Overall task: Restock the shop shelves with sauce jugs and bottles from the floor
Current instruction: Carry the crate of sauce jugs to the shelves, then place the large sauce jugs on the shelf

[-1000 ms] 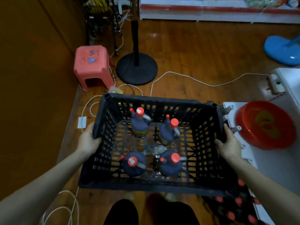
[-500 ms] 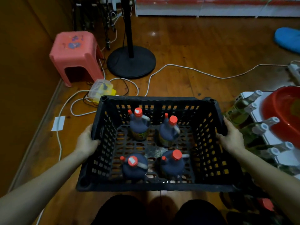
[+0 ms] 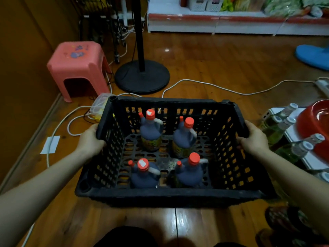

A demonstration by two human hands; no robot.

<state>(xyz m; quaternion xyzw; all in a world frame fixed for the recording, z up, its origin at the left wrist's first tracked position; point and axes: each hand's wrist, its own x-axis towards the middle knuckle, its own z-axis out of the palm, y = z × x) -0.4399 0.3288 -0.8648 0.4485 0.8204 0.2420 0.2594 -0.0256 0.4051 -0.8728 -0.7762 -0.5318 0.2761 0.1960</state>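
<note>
Above the wooden plank floor (image 3: 213, 56), a black perforated plastic crate (image 3: 165, 195) is gripped at both side rims: the left hand (image 3: 91, 139) is closed on the left rim, the right hand (image 3: 253, 139) on the right. Four dark sauce jugs with red caps (image 3: 150, 134) stand upright inside, none yet shelved. Clear glass bottles with pale caps (image 3: 279, 127) are seen just beside the crate, near a red plastic basin (image 3: 315, 129). White shop shelving (image 3: 231, 25) lies well apart. Restocking is judged barely begun.

Wooden floor (image 3: 222, 61) with stool (image 3: 78, 66), cable (image 3: 204, 85)
</note>
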